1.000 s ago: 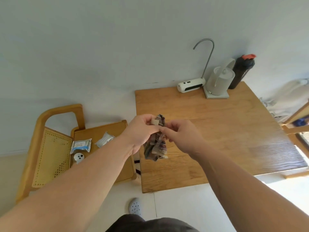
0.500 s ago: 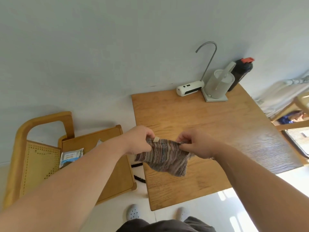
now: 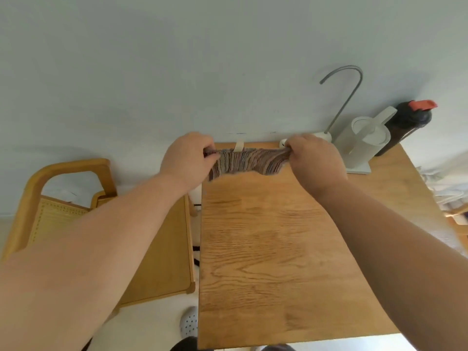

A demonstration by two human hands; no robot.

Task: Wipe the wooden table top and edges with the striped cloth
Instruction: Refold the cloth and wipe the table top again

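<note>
Both hands hold the striped cloth [image 3: 247,162] stretched between them, above the far part of the wooden surface [image 3: 273,249]. The left hand [image 3: 188,158] is closed on the left end of the cloth, and the right hand [image 3: 314,158] is closed on the right end. The cloth is pulled into a wide band, probably to open it flat so that a large area can touch the wood at once. A small pale tag [image 3: 238,146] stands up from its upper edge. I cannot tell if the lower edge of the cloth touches the surface or hangs just above it.

The arms reach far forward, toward the wall. This suggests the wiping will begin at the far edge and come toward the person.

At the far right corner stand a white kettle [image 3: 364,141] on its base, a dark bottle [image 3: 407,125] with a red cap and a curved metal spout [image 3: 347,97]. They are near the right hand, so a wide stroke could push them. A wooden chair [image 3: 83,216] stands just beside the left edge.
</note>
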